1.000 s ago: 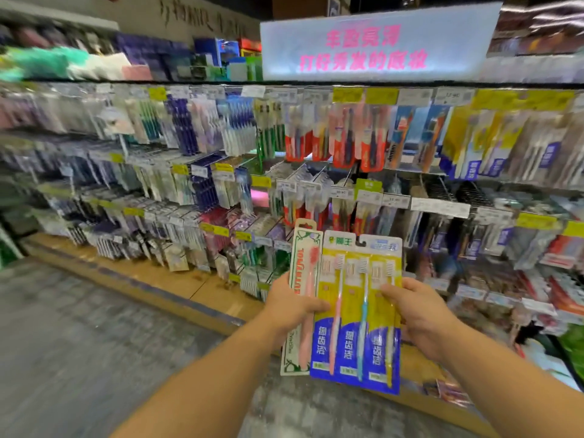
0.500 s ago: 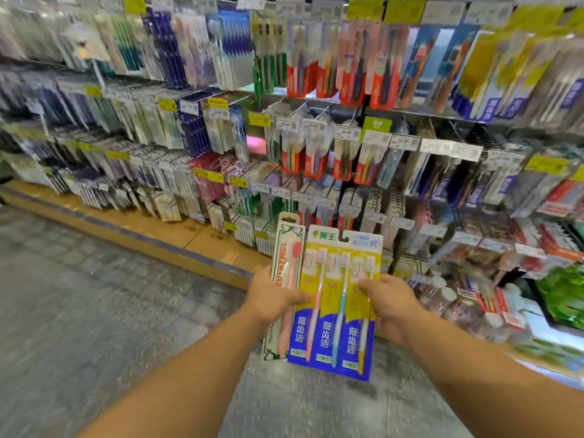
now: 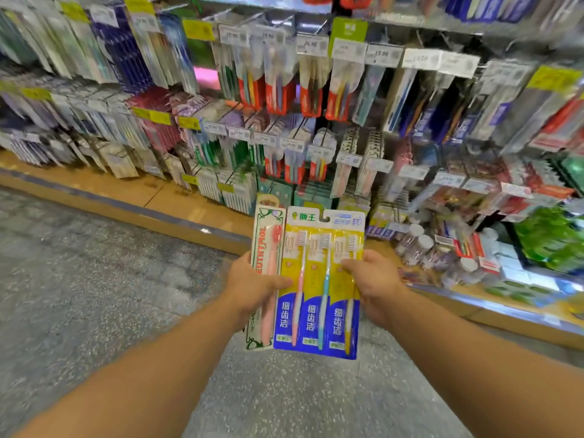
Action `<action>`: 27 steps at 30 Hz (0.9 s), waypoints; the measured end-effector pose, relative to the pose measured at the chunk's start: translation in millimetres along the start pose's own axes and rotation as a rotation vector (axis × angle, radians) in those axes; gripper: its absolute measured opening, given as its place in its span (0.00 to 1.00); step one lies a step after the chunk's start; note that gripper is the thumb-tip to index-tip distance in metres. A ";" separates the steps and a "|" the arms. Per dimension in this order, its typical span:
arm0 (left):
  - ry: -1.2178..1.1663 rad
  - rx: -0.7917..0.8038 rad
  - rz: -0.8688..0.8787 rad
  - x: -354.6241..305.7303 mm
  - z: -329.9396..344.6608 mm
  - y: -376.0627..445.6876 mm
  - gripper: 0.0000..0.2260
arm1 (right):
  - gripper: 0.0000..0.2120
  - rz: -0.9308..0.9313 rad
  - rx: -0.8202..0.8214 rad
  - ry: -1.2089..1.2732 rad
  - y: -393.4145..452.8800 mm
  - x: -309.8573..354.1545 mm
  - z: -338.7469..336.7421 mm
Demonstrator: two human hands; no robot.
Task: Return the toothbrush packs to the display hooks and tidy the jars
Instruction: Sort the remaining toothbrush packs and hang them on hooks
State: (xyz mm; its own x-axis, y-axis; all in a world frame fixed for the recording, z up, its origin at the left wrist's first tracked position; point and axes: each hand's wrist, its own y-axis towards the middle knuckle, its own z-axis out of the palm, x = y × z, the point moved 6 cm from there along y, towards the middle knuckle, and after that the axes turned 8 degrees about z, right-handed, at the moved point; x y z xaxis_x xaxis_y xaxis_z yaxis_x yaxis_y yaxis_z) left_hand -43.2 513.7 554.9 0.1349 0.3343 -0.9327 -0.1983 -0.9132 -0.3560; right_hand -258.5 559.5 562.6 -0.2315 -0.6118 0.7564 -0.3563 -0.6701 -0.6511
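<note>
- The left hand (image 3: pixel 252 286) grips the left edge of two toothbrush packs held upright in the near middle of the scene, its thumb pressed across the front of them.
- The right hand (image 3: pixel 373 281) grips the right edge of the wider pack, with the thumb on the front and the other fingers hidden behind the card.
- The yellow and blue pack (image 3: pixel 319 286) holds three brushes side by side: pink, light blue and yellow handles, heads up.
- The white pack (image 3: pixel 264 248) with a green border and red lettering sits just left of it and partly behind it; it holds one pink brush.
- Both packs are off the hooks, held in front of the lower part of the display.
- The display wall (image 3: pixel 316 90) fills the far side, with rows of hanging packs on hooks and white and yellow price tags (image 3: pixel 382 54) at the hook ends.
- Jars (image 3: pixel 417 245) with white lids lie crowded on the low shelf to the right, just beyond the right hand; some are tipped over, though blur hides detail.
- A wooden base ledge (image 3: pixel 158 200) runs along the foot of the display.
- The grey speckled floor (image 3: pixel 94 295) takes up the near left.
</note>
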 end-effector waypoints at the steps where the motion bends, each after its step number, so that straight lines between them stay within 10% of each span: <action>1: -0.002 0.003 -0.008 4.4 12.2 2.1 0.19 | 0.05 0.009 -0.005 0.005 7.2 -4.2 -10.7; 27: 0.080 0.224 0.000 3.3 333.5 84.3 0.21 | 0.05 0.006 -0.131 0.235 118.3 -5.5 -310.3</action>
State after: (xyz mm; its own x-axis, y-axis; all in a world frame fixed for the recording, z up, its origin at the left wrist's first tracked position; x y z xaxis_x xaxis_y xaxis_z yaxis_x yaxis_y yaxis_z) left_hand -383.2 515.5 502.8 0.2100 0.3066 -0.9284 -0.4072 -0.8359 -0.3681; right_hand -580.3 614.0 501.0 -0.4324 -0.4908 0.7564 -0.4645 -0.5977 -0.6534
